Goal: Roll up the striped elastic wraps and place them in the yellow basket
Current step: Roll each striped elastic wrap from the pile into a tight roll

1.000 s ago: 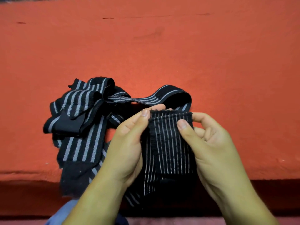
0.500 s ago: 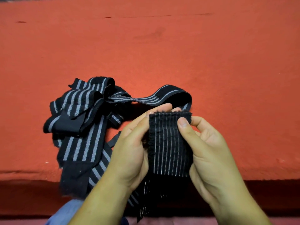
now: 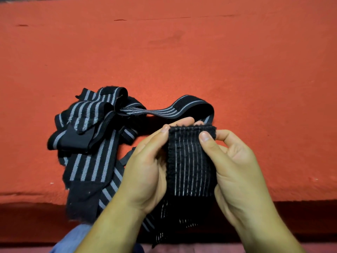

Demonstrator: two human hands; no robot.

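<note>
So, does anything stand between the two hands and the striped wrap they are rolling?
Nothing visible does. The left hand and the right hand both pinch the wrap directly at its top edge. The yellow basket is not in view, so the way there cannot be judged.

The left hand [image 3: 145, 170] and right hand [image 3: 238, 172] are bare, as are both forearms [image 3: 109, 229]. The fingernails [image 3: 205, 136] are short and unpainted. Light blue garment fabric [image 3: 73, 240] shows at the lower edge.
</note>
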